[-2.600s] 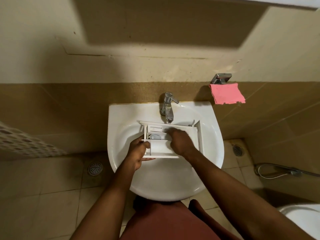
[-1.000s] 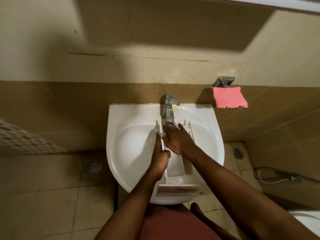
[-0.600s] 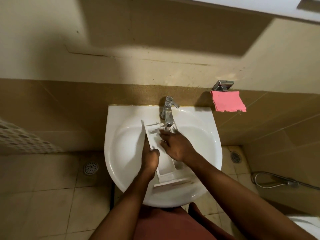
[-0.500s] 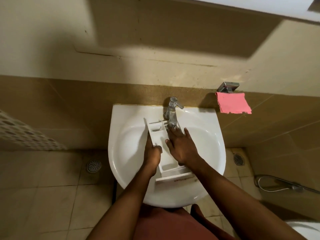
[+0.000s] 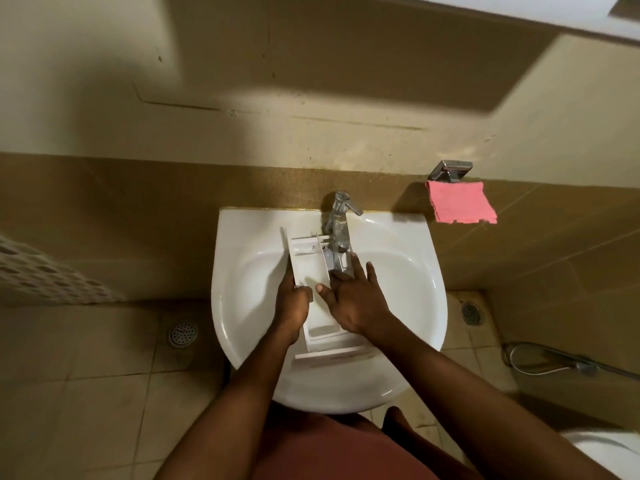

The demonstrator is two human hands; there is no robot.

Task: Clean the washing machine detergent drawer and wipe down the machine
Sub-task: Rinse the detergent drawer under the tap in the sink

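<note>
Tiled bathroom walls surround a white sink where the drawer lies lengthwise under the tap. Left hand is clamped on its left wall; right hand lies flat inside, fingers spread. Light, stiff plastic, probably slippery when wet, so the side walls look the surest hold.

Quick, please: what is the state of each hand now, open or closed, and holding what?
Left hand: closed on the left wall of the detergent drawer.
Right hand: open, fingers spread, resting flat on the drawer, not gripping.
</note>
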